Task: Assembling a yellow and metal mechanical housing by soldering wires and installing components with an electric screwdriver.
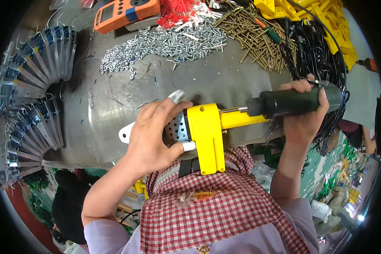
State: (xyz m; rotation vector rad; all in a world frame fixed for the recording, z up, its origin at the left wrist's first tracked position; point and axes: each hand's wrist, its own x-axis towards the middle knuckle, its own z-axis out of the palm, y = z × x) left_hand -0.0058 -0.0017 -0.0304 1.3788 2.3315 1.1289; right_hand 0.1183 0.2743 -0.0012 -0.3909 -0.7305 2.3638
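My left hand [150,135] is closed round a perforated metal plate [177,129] that joins a yellow plastic housing [206,139]. Two of its fingertips are wrapped in silvery covering. A white tab with a hole [125,133] sticks out on the far side of that hand. In my right hand [305,116] is a dark electric screwdriver [290,102], lying sideways with its tip toward the housing. A thin metal bit [235,109] reaches the housing's right side, just above a yellow arm [245,120] that extends rightward. Whether the bit sits on a screw I cannot tell.
Across the table's back lie white nuts [114,57], silver screws [186,44], long brass-coloured screws [258,46] and an orange multimeter [125,15]. Black cables [317,55] and yellow plastic parts [338,25] crowd the right. Stacked metal parts [38,63] stand in curved rows at left.
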